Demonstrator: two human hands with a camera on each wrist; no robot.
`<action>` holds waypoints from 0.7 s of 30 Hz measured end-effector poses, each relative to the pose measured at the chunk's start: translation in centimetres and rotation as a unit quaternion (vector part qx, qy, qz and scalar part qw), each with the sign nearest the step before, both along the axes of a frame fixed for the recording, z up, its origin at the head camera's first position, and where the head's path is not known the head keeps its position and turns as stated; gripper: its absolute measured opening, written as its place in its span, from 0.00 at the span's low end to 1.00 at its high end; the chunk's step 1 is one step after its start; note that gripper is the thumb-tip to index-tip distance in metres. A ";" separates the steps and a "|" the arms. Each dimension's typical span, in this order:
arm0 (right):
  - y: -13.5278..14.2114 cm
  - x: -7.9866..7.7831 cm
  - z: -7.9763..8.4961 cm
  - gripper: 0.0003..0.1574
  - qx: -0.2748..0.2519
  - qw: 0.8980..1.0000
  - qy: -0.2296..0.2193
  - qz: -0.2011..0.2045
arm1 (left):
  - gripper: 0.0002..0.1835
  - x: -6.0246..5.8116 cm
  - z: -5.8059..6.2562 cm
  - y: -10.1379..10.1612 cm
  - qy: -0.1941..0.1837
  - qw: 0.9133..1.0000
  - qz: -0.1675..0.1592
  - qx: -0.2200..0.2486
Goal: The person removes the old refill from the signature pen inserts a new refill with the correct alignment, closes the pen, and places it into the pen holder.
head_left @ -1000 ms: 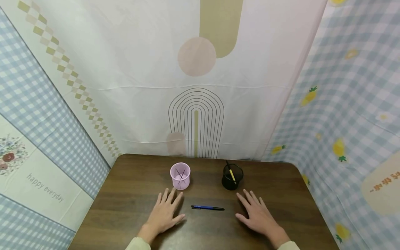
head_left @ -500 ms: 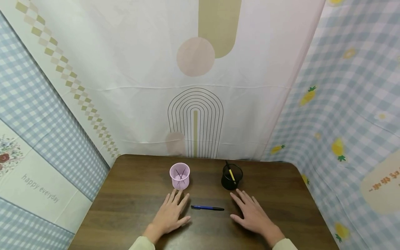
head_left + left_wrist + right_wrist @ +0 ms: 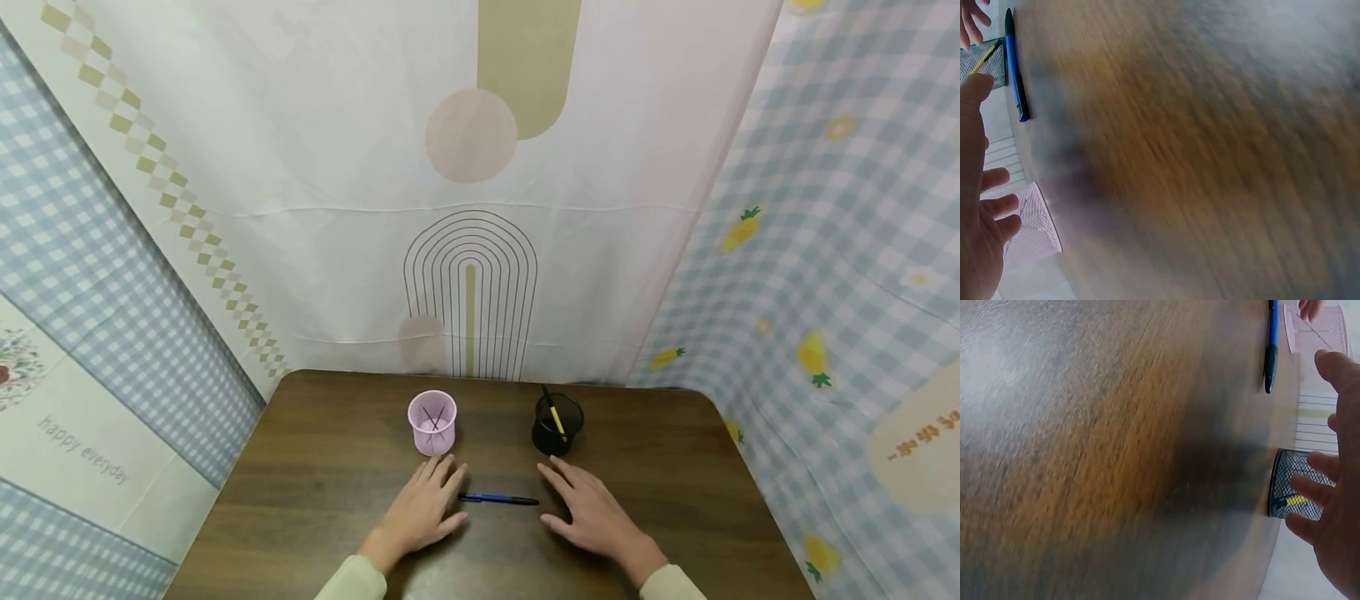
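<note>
A blue pen point(image 3: 497, 498) with a black end lies crosswise on the table between the two hands. My left hand point(image 3: 422, 507) holds nothing; its fingers are spread and point toward the pink mesh cup point(image 3: 432, 423), with the index finger close to the pen's left end. Opposite it, my right hand point(image 3: 592, 510) is empty too, fingers extended just in front of the black mesh cup point(image 3: 553, 429). A black and yellow pen point(image 3: 556, 417) leans inside that black cup. Thin dark lines cross in the pink cup; what they are is too small to tell.
The brown wooden table point(image 3: 337, 417) has rounded far corners. Behind it hangs a white patterned cloth point(image 3: 337, 275), and blue checked cloths flank both sides. Both cups stand toward the table's far edge.
Both hands have moved inward, the left hand to the right and the right hand to the left, nearer the blue pen. The pen and cups stay where they were.
</note>
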State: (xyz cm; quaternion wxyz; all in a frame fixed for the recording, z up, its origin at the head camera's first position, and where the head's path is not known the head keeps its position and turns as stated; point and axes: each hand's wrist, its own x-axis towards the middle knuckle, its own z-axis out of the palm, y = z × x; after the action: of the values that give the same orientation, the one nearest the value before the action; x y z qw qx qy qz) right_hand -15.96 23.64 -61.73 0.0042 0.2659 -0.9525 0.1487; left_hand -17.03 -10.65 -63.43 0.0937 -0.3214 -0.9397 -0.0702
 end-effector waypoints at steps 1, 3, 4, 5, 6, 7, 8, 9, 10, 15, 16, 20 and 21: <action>-0.1 -0.1 -0.1 0.49 0.000 1.000 -0.001 0.001 | 0.42 -0.1 0.0 0.2 0.005 1.000 -0.002 -0.003; -0.3 -0.2 -0.3 0.49 0.004 1.000 0.000 0.002 | 0.42 -0.2 -0.1 0.5 0.013 1.000 -0.008 -0.006; -0.4 -0.2 -0.4 0.49 0.005 1.000 -0.001 0.003 | 0.42 -0.3 -0.2 0.6 0.015 1.000 -0.010 -0.008; -0.4 -0.3 -0.5 0.49 0.008 1.000 -0.001 0.003 | 0.41 -0.3 -0.2 0.7 0.018 1.000 -0.012 -0.010; -0.5 -0.4 -0.5 0.49 0.011 1.000 -0.001 0.004 | 0.41 -0.4 -0.3 0.9 0.019 1.000 -0.014 -0.014; -0.6 -0.4 -0.6 0.50 0.012 1.000 -0.001 0.005 | 0.41 -0.4 -0.4 1.0 0.021 1.000 -0.015 -0.016; -0.7 -0.5 -0.6 0.50 0.015 1.000 0.000 0.005 | 0.41 -0.4 -0.5 1.1 0.020 1.000 -0.017 -0.015; -0.8 -0.5 -0.6 0.50 0.017 1.000 0.001 0.005 | 0.41 -0.5 -0.5 1.2 0.021 0.999 -0.018 -0.018; -0.9 -0.6 -0.6 0.50 0.018 1.000 0.001 0.005 | 0.41 -0.5 -0.6 1.4 0.022 0.999 -0.019 -0.018; -1.6 -0.9 -0.7 0.51 0.020 1.000 0.002 0.010 | 0.39 -0.6 -0.6 2.1 0.025 0.999 -0.025 -0.024; -1.7 -1.0 -0.7 0.51 0.020 1.000 -0.001 0.011 | 0.39 -0.6 -0.6 2.3 0.026 0.999 -0.027 -0.024; -2.2 -1.2 -0.9 0.52 0.030 0.999 -0.009 0.010 | 0.38 -0.5 -0.7 2.8 0.038 0.998 -0.032 -0.025; -2.3 -1.3 -1.0 0.52 0.034 0.999 -0.010 0.009 | 0.38 -0.5 -0.8 2.8 0.040 0.998 -0.031 -0.025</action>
State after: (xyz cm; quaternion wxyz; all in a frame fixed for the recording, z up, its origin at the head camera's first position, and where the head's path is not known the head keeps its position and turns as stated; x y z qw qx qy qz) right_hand -17.24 21.38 -62.76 -0.0153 0.2727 -0.9546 0.1192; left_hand -17.58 -7.81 -64.19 0.1209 -0.3557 -0.9260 -0.0363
